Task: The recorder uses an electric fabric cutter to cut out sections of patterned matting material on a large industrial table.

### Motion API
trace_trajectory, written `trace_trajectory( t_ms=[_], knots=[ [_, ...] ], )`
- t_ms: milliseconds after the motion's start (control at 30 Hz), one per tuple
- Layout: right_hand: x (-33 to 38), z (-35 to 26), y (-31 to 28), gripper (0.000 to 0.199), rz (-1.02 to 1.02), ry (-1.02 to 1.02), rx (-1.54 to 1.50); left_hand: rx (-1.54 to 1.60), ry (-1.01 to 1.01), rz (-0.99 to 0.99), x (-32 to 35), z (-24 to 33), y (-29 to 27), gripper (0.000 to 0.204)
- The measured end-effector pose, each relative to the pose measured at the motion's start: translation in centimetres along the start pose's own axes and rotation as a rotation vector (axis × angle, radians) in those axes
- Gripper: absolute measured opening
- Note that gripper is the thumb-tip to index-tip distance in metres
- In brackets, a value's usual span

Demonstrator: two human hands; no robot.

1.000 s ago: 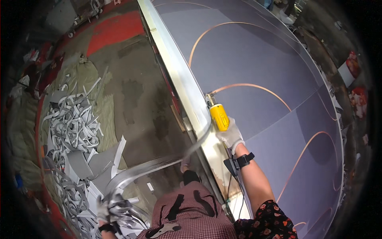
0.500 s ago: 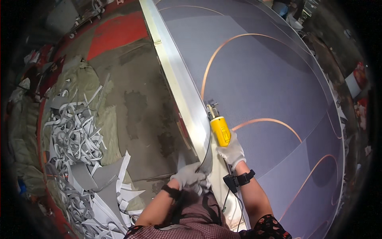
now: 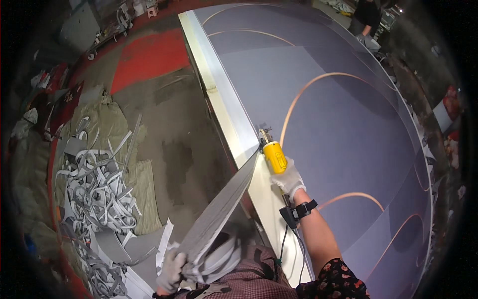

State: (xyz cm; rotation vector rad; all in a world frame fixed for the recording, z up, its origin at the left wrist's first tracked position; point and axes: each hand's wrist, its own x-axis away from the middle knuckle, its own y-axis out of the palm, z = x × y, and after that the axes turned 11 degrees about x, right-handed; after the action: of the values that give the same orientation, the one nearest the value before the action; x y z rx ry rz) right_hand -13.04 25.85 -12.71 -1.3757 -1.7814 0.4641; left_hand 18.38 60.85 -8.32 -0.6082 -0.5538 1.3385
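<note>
My gloved right hand [image 3: 289,178] grips a yellow electric cutter [image 3: 275,155], its metal head at the edge of a large grey sheet [image 3: 343,129] with curved orange lines, spread over a long table. From the cutter's head a grey strip [image 3: 219,209] with a pale underside runs slantwise down to my gloved left hand [image 3: 174,266], which is closed around its lower end. More looped strip hangs beside that hand, partly blurred. A black device [image 3: 298,214] is strapped at my right wrist, and a cable trails down from there.
Left of the table, a heap of cut grey and white strips [image 3: 99,194] lies on olive sacking [image 3: 147,199]. A red patch [image 3: 149,55] marks the floor farther off. Another person [image 3: 367,20] stands at the table's far right side. The pale table edge [image 3: 219,94] runs away from me.
My left hand has moved down and left, drawing the strip taut away from the table edge. My right hand and the cutter have advanced along the sheet's edge, with the table's lines now nearer.
</note>
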Motion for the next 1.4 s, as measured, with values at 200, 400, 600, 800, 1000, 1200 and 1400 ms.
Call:
trace_trajectory(
  t_ms=[200,400,600,800,1000,1200,1400],
  knots=[
    [-8.5,-3.5,0.0,0.085,-0.015,-0.006,0.014,0.482,-0.794,0.389,-1.1,-2.4,-8.1,0.031],
    [-15.8,-8.6,0.5,0.080,-0.014,-0.024,0.078,0.940,-0.765,0.725,-0.1,-10.3,-13.5,0.035],
    [-21.6,-12.5,1.0,0.080,-0.020,-0.041,0.106,0.171,-0.675,0.788,4.0,-20.7,-18.3,0.032],
    [-26.3,-15.0,1.9,0.081,0.000,-0.047,0.120,0.425,-1.149,1.044,-6.7,-27.3,-24.6,0.023],
    [-25.7,-19.9,1.0,0.083,-0.067,0.025,0.098,0.210,-0.490,-0.009,-33.1,-21.2,-20.6,0.093],
    [-29.1,-20.1,2.7,0.075,-0.018,-0.009,-0.245,0.470,-0.254,-0.434,-53.0,-17.3,-9.5,0.080],
    [-32.4,-23.6,1.9,0.052,-0.087,-0.050,0.015,1.070,-0.434,-0.612,-53.8,-19.7,-8.6,0.042]
  ],
)
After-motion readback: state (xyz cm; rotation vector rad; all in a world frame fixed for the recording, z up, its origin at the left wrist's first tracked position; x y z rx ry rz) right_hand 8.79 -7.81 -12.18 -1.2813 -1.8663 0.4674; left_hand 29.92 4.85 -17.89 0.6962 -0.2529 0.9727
